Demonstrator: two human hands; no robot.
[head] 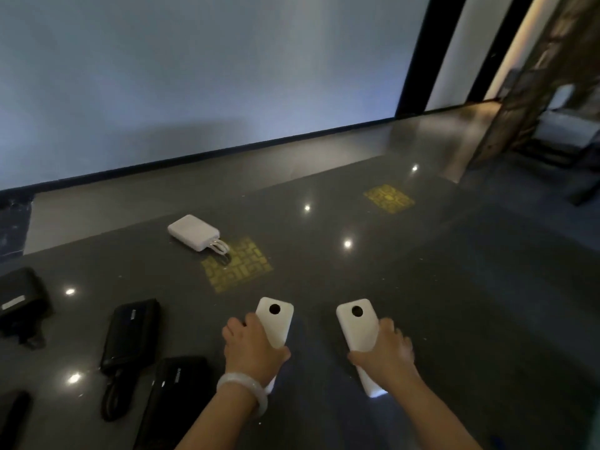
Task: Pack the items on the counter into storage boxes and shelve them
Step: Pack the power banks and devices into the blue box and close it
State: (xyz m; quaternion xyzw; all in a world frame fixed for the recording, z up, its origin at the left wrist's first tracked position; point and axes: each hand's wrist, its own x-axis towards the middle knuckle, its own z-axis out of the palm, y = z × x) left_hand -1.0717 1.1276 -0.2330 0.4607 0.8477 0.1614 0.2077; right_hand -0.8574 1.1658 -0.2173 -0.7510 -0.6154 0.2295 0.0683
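Two long white power banks, each with a dark round spot near its far end, lie on the dark glossy counter (422,271). My left hand (251,347) grips the left white power bank (275,323) round its middle. My right hand (388,352) grips the right white power bank (358,329) the same way. Farther back lies a smaller white power bank (191,231) with short white cables at its near end. Black power banks (131,332) (177,394) lie at the left, one with a black cable.
A black pouch-like item (22,300) sits at the far left edge, and another dark object (13,417) shows at the bottom left. A pale wall (194,76) backs the counter. Yellow patterned patches (237,267) (388,199) mark the surface. A doorway area opens at the upper right.
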